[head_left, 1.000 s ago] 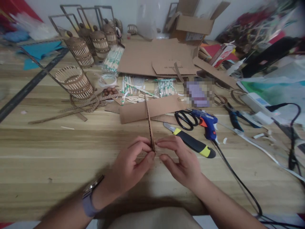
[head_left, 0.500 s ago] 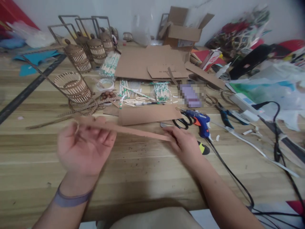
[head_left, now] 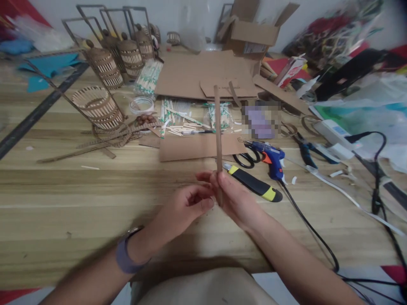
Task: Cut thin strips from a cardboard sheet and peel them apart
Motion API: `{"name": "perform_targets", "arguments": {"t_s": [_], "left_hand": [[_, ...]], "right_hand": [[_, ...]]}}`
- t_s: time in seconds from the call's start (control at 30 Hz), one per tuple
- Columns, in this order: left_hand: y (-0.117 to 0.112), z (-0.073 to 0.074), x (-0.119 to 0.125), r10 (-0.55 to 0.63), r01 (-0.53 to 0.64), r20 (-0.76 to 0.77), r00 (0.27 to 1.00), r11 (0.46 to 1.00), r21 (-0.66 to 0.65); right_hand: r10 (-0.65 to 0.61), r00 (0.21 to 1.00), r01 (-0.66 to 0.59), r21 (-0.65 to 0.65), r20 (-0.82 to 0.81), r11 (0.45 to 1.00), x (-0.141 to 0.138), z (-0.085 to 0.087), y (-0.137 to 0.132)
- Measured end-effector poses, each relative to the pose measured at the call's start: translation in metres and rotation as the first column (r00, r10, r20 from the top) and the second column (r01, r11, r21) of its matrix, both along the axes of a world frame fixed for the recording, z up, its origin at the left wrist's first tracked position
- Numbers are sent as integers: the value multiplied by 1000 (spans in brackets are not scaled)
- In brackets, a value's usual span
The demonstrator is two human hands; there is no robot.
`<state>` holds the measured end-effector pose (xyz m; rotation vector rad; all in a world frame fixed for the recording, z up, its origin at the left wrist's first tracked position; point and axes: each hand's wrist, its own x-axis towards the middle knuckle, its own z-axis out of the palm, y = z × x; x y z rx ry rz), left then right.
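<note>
Currently the right hand (head_left: 232, 195) is clamping its thumb and fingers on a long, narrow, brown cardboard strip (head_left: 218, 127), which is standing nearly straight away from the person, with its far end reaching up the view past the packs of matchstick-like sticks (head_left: 219, 116). The left hand (head_left: 195, 201) is hovering just beside the strip's lower end, its fingers curling in towards the thumb; whether its fingertips are touching the strip or pinching anything, one cannot tell. The step in hand is seemingly one of handling this single strip, with the right hand bearing it and the left hand attending to the near end. Any next move on the strip is probably calling for a firm but light pinch, because such a slender length is likely to be bending or creasing easily, and for the left fingers to be meeting that near end squarely. Just beyond the hands, a flat, tan cardboard rectangle (head_left: 190, 148) is lying on the pale, wood-grained bench (head_left: 79, 203), and the strip is crossing in front of it. Near the right hand, a black and yellow utility knife (head_left: 252, 183) is resting, its blade end pointing towards the strip, so the knuckles are needing some care there. Farther right, a blue glue gun with an orange trigger (head_left: 276, 165) is lying beside black-handled scissors (head_left: 246, 160).
</note>
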<state>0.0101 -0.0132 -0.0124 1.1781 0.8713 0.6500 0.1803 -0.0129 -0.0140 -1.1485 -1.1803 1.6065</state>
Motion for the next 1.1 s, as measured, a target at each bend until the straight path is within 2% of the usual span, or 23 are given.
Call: {"name": "perform_targets", "arguments": {"t_s": [0.1, 0.33, 0.47, 0.53, 0.6, 0.67, 0.7, 0.77, 0.83, 0.97, 1.1], "left_hand": [[0, 2, 2, -19, 19, 20, 1000, 1000, -6], [-2, 7, 3, 5, -10, -52, 999, 997, -82], [0, 5, 1, 39, -28, 52, 998, 978, -207], [3, 5, 0, 99, -60, 129, 987, 959, -277], [5, 6, -2, 178, -105, 191, 965, 935, -337], [7, 8, -4, 253, -145, 240, 937, 908, -392], [7, 9, -5, 279, -154, 262, 924, 898, -412], [8, 10, -6, 304, -150, 304, 903, 886, -440], [8, 10, -7, 305, -126, 347, 887, 882, -453], [6, 8, -6, 281, -73, 385, 879, 877, -474], [5, 7, -6, 259, -67, 371, 892, 887, -457]], "right_hand": [[18, 996, -26, -98, -82, 995, -7, -1, -6], [76, 994, -83, 98, 74, 992, -12, 3, -11], [151, 988, -152, 62, 19, 986, -12, 3, -9], [100, 994, -103, 79, 46, 992, -10, 1, -8], [-26, 988, 1, 163, 149, 987, -6, 1, -7], [-154, 950, 63, 317, 271, 946, -2, 4, -7], [-199, 926, 54, 409, 320, 911, 0, 6, -8], [-249, 889, -16, 568, 385, 823, 1, 11, -10], [-265, 873, -87, 665, 410, 741, 1, 14, -13], [-335, 843, -125, 759, 422, 639, -3, 15, -17], [-385, 807, -152, 787, 448, 597, -4, 13, -18]]}}
